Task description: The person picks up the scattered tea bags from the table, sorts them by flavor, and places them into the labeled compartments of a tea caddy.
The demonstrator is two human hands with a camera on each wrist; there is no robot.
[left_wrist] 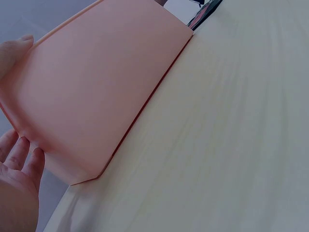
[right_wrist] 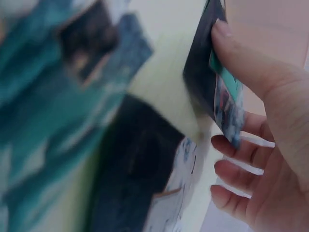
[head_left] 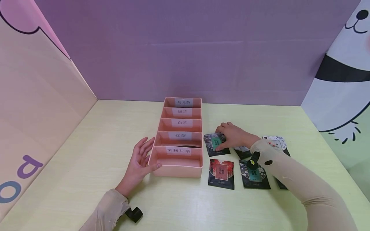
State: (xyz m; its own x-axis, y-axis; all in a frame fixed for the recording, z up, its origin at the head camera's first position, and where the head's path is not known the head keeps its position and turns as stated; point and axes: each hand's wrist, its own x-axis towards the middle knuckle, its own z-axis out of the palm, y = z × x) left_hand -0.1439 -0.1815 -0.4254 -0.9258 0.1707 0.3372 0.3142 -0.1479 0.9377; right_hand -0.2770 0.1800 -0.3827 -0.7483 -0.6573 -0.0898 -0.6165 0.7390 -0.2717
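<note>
A long pink box (head_left: 177, 172) with several labelled compartments stands on the table. My left hand (head_left: 142, 157) touches its near left corner, thumb at the front and relaxed fingers along the side; the left wrist view shows those fingertips (left_wrist: 36, 154) against the wall. To the right of the box, my right hand (head_left: 234, 136) pinches a dark tea sachet (head_left: 212, 147) with a green label. In the right wrist view the thumb presses the face of this sachet (right_wrist: 198, 67), fingers behind its edge, and the sachet stands tilted.
A red-labelled tea sachet (head_left: 221, 183) and a green-labelled one (head_left: 255, 184) lie nearer me. Under the right forearm, other sachets are partly hidden, one with a white top (head_left: 278, 141). A dark edge (head_left: 189, 146) shows inside the box. Purple wall panel (head_left: 185, 64) stands behind.
</note>
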